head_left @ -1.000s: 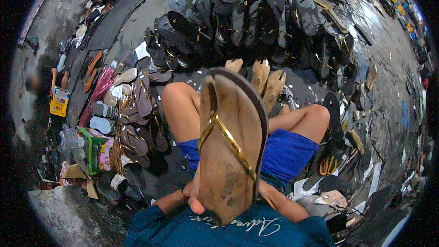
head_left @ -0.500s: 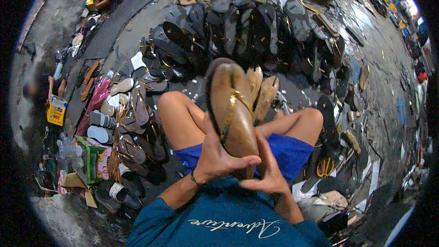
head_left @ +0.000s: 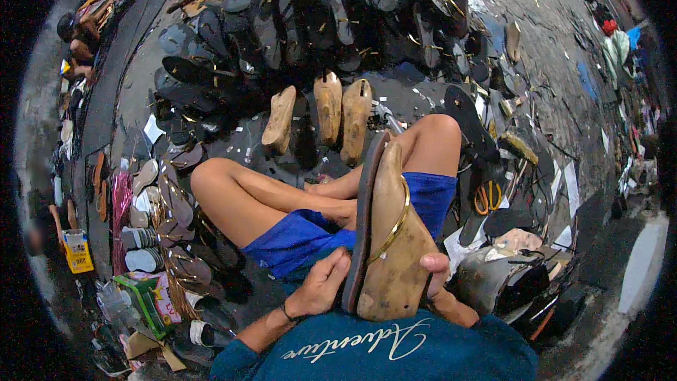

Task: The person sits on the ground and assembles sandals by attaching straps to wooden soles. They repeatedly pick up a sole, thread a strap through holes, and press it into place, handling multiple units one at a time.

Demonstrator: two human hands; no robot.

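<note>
I sit cross-legged on the floor in blue shorts. Both hands hold a brown sandal (head_left: 384, 247) with a thin gold strap, fitted on a wooden shoe last and tilted on its edge over my lap. My left hand (head_left: 323, 283) presses the dark sole edge on the left side. Gripping the heel end from the right is my right hand (head_left: 437, 276), thumb on the wood. Three bare wooden shoe lasts (head_left: 331, 109) stand on the floor just beyond my knees.
Rows of dark sandals (head_left: 296, 21) fan out across the far floor. Stacks of soles (head_left: 166, 226) and a green box (head_left: 151, 300) lie at my left. Orange-handled scissors (head_left: 488, 197) and a metal can (head_left: 486, 279) sit at my right. Another person (head_left: 81, 35) sits far left.
The sandal has turned from sole-flat facing me onto its edge and shifted right and lower over my lap. Both hands have regripped it near the heel.
</note>
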